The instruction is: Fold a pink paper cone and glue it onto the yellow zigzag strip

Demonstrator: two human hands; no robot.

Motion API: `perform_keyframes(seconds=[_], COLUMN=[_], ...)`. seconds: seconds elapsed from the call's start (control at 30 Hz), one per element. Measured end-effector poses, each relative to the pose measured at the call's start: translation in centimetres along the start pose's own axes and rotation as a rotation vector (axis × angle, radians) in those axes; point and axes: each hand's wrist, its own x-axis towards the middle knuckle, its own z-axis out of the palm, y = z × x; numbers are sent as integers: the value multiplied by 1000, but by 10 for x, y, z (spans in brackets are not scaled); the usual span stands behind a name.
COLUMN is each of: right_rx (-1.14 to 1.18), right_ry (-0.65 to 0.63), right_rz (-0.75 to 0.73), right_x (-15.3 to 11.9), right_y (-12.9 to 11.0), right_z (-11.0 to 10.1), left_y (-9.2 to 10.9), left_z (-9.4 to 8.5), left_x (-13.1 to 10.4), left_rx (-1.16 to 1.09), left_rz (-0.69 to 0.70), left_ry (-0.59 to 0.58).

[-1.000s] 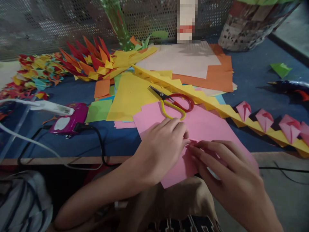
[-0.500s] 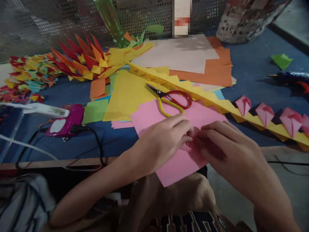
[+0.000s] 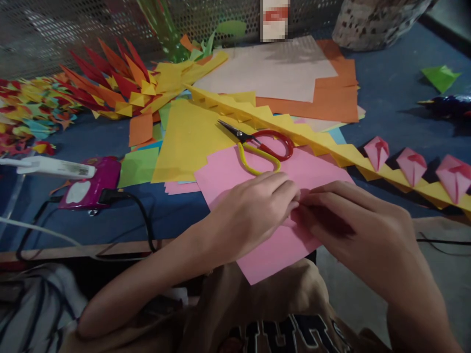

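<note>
My left hand (image 3: 253, 211) and my right hand (image 3: 353, 220) meet over a pink sheet (image 3: 257, 257) at the table's front edge. The fingers of both are pinched together, fingertips touching or nearly so. Whatever lies between them is too small and hidden to name. Just beyond my left hand, scissors (image 3: 253, 144) with one red and one yellow handle rest on the pink and yellow paper, blades pointing to the back left. A folded yellow paper strip (image 3: 294, 128) runs diagonally behind the hands.
Pink folded pieces (image 3: 412, 165) line the strip at the right. A purple power adapter (image 3: 90, 189) with cables is at the left, below red and orange paper spikes (image 3: 117, 83). White paper (image 3: 272, 71), a green bottle (image 3: 164, 29) and a basket (image 3: 371, 24) stand or lie behind.
My hands have come closer together, the right one shifting slightly left at the fingertips. The view has moved a little, so the table's things appear slightly shifted.
</note>
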Motion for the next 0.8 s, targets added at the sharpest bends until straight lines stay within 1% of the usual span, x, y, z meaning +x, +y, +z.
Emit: perform_keyframes(seconds=[0.1,0.2,0.33,0.4,0.53,0.67,0.8], right_rx=[10,-32,-84,-104,-110,-111,-86], right_ry=[-13,-18,-27,-37,-57,-97,-131], right_rz=[46,42,11,-16,-89,-84,-74], right_x=[-1,-3,-5,-5,1,5,-3], right_y=[-1,-2,-3,-1,2,3,6], right_z=[2,2,0,-3,-8,-11,-12], left_y=[0,6,15,16,13,13,18], left_z=[-4,-8,-4,0,5,6,10], left_x=[-2,-7,-15,-18,-20,-18,-17], left_rx=[-135,-217,-112,-56,-3,51,96], left_rz=[-34,-87,-118,-116,-99,-111,-74], left_ry=[62,85,20,9,57,96,207])
